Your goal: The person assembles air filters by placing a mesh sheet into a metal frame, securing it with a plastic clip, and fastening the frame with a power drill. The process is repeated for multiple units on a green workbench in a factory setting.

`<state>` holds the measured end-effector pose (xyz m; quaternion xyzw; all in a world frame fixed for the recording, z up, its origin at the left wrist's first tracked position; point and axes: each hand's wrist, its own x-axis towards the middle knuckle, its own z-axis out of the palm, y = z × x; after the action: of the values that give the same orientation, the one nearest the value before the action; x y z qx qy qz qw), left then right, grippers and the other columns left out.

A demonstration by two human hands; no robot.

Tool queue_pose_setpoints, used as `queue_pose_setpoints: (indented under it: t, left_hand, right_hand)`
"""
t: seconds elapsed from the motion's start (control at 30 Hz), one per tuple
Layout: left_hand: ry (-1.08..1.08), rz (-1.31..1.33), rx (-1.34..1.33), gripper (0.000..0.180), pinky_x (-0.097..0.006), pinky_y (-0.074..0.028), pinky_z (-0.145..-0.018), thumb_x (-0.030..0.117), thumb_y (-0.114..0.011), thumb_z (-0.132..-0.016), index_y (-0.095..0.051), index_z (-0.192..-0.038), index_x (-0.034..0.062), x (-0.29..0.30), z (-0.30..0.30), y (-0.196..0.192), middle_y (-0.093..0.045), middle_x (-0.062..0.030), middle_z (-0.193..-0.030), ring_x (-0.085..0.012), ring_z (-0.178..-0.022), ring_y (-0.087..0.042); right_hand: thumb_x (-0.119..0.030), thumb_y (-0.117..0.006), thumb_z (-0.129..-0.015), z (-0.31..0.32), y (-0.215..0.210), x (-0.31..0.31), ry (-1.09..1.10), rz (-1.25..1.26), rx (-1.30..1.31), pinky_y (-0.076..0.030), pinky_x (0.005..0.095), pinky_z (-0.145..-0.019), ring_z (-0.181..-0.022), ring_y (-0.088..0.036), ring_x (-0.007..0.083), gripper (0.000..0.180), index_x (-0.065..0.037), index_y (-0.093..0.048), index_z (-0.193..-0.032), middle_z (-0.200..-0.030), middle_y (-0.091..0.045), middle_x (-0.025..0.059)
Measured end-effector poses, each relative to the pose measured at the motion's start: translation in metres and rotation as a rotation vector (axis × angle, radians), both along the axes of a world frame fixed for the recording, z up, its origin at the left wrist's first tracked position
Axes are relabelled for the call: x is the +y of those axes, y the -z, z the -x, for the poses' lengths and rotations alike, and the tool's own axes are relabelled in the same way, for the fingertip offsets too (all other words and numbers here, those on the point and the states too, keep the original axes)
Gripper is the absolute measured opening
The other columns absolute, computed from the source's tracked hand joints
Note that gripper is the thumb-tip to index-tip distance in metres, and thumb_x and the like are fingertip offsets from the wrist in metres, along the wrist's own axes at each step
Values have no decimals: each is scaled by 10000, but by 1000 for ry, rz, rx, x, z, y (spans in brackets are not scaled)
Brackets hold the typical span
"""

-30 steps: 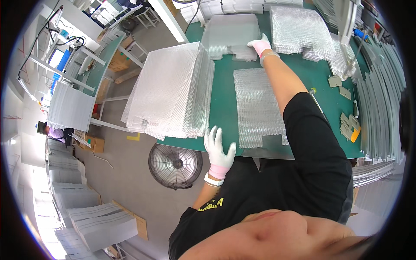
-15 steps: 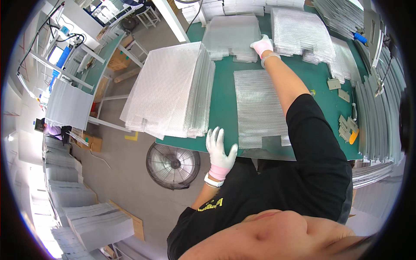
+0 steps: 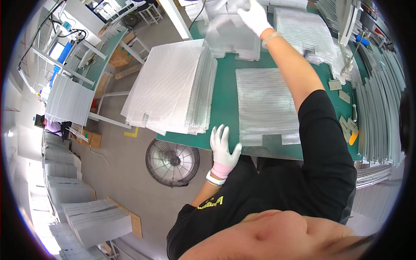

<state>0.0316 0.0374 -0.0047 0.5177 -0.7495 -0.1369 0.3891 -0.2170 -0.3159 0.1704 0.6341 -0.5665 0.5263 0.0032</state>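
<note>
Left hand, gloved white with pink cuff: wide, fingers spread, thumb apart, set at the near edge of the green table; nothing in its grasp. White wristband below the cuff.

Right hand, gloved likewise: extended to the far side of the table, at the stack of translucent sheets; fingers bent. Whether it grips a sheet cannot be told (a pale blur covers that spot). Clear bangle on the wrist.

Mesh sheet, silvery, one: flat on the table in front of the person, a notch in its near edge. Tall mesh stack, one: to its left, layers slightly fanned, near the left hand. Second mesh stack, one: at the far right, beside the translucent sheets.

Small beige pieces, several: right part of the table. Orange-handled tool, one: beside the nearer pieces.

Floor fan, round, one: left of the left hand.
</note>
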Motion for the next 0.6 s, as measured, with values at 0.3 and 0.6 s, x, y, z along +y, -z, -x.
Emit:
queue_pose_setpoints:
  t: [0.3,0.6]
  left_hand:
    - [153,7,299,677,-503,-314,-1168,237,-662,-915,-385,-1460,-54,-13,-4,-12,-420,-245,-1481,-411,-1388,-400]
    - [355,-557,1125,884,-216,-534,-733,151,-848,-807,-353,-1525,5,-33,20,-85,-596,-115,-1302,-139,-1111,-606]
  right_hand:
    - [9,-675,-887,54,-32,100,-572,204,-674,-511,284,-903,-1002,-614,134,792,-34,-280,-1572,-1138,-652,80]
    - [2,-729,-839,56,76,364,-142,-148,-562,-497,328,-1011,-1131,-621,180,839,46,-282,-1547,-1404,-529,151]
